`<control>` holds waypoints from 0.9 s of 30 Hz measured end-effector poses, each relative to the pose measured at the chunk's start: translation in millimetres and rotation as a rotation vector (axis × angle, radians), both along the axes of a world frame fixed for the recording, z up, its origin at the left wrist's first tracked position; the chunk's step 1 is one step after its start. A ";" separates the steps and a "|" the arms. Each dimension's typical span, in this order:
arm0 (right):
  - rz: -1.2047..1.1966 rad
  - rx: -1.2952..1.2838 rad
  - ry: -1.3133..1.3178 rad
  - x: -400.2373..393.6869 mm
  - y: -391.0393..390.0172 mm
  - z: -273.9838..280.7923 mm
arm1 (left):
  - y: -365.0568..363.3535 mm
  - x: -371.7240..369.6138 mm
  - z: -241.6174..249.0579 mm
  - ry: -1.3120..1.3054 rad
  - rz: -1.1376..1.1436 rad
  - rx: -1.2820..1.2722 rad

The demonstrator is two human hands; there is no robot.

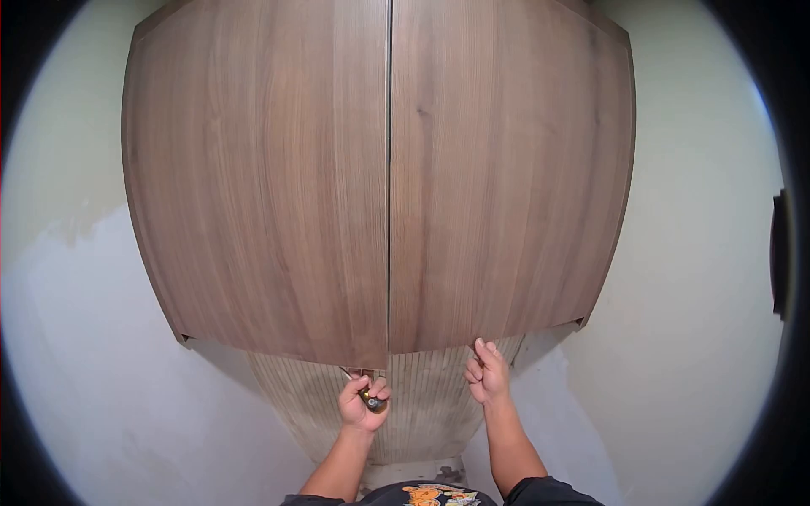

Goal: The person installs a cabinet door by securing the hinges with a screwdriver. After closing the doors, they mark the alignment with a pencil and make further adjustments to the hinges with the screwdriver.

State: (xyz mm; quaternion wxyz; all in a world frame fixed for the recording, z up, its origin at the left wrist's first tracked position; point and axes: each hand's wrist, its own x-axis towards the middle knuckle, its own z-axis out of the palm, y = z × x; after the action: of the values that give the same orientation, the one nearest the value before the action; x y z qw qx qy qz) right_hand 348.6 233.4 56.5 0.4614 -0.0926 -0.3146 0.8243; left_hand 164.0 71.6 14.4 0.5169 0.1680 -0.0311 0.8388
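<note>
Two wood-grain cabinet doors, the left door (253,185) and the right door (506,177), hang side by side with a narrow dark gap between them. The left door's lower inner corner sits slightly lower than the right's. My left hand (361,406) is closed round a screwdriver (371,400) with a black and yellow handle, just under the left door's bottom edge. Part of its thin shaft shows near that edge; the tip is hidden. My right hand (488,373) grips the right door's bottom edge, thumb raised against it and fingers curled below.
A ribbed, light panelled surface (430,401) lies beneath the cabinet. Pale walls stand close on both sides, the left wall (67,295) with patchy paint. A dark flat object (780,257) is at the far right edge.
</note>
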 end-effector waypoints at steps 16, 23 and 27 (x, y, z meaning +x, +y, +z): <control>-0.083 0.214 -0.264 -11.2 -34.0 -4.3 | 0.0 -8.6 0.4 0.173 0.134 -0.064; 0.157 0.036 -0.498 -26.0 -46.1 -60.8 | -12.3 -14.1 -37.0 0.341 0.199 -0.235; 0.365 -0.197 -0.527 -22.2 -53.4 -123.8 | -37.1 -17.7 -80.5 0.495 0.177 -0.398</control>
State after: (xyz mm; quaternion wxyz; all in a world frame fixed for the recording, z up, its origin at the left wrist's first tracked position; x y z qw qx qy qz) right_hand 326.4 180.1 -67.3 0.1978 -0.2890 -0.3534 0.8675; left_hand 146.4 34.5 -66.1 0.4567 0.2645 0.2745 0.8038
